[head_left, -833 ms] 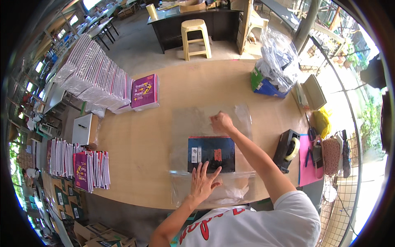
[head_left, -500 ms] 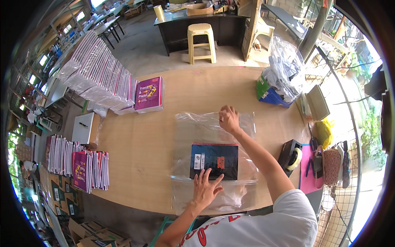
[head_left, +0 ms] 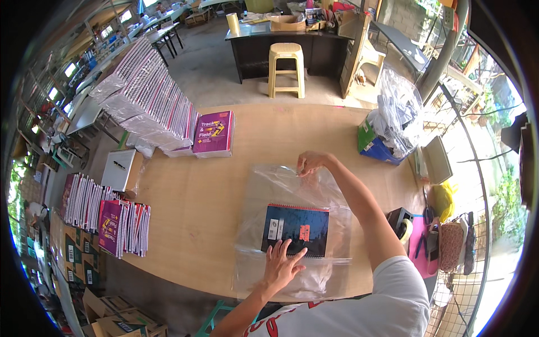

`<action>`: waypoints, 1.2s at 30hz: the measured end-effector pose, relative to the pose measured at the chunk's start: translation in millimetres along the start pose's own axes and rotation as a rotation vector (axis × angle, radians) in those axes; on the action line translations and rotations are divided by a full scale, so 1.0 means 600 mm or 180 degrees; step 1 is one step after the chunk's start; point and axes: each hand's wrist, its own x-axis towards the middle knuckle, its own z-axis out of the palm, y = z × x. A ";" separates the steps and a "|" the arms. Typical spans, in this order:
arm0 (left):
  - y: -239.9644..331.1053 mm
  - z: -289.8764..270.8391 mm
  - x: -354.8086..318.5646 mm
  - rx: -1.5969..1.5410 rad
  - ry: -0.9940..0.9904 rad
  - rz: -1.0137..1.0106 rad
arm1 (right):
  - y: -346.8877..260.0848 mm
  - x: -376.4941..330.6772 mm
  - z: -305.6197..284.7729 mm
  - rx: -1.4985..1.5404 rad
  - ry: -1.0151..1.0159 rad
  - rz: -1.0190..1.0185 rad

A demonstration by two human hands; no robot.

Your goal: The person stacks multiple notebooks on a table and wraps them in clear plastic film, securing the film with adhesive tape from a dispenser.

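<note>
**Notebook under clear plastic**

A dark spiral notebook lies inside a clear plastic bag on the wooden worktop. The left hand presses flat on the notebook's near edge, fingers spread. The right hand pinches the bag's far edge, lifted slightly.

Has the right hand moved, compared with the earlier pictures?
Cannot tell. The right hand pinches the far edge of the clear plastic bag, as before. The head camera itself shifted, so its small change against the table is unclear.
</note>
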 end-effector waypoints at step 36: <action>0.009 0.013 -0.010 0.0332 0.0272 -0.0259 | -0.031 -0.114 0.139 -0.2051 0.2512 -0.1580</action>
